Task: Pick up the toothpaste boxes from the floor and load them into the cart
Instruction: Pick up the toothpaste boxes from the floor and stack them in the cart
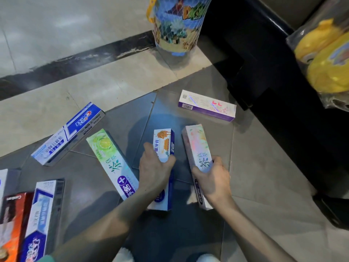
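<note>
Over a grey tiled floor (264,167) strewn with cardboard toothpaste boxes, the left hand (154,170) is grasping a white-and-blue box (164,146) at centre; the right hand (213,178) is curling round a pink pastel box (196,144) just right of it; a lime-green box (111,159) is lying left, a purple-edged one (206,105) farther off.

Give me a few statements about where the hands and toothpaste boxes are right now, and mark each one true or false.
1. The left hand grips the blue-edged box. True.
2. The right hand is empty. False: it holds the pink box.
3. The green lime box lies on the floor, untouched by either hand. True.
4. The purple-and-white box is stacked on the pink box. False: it lies apart on the floor, farther from the person.
5. A netted toy bucket stands beyond the boxes. True.
</note>
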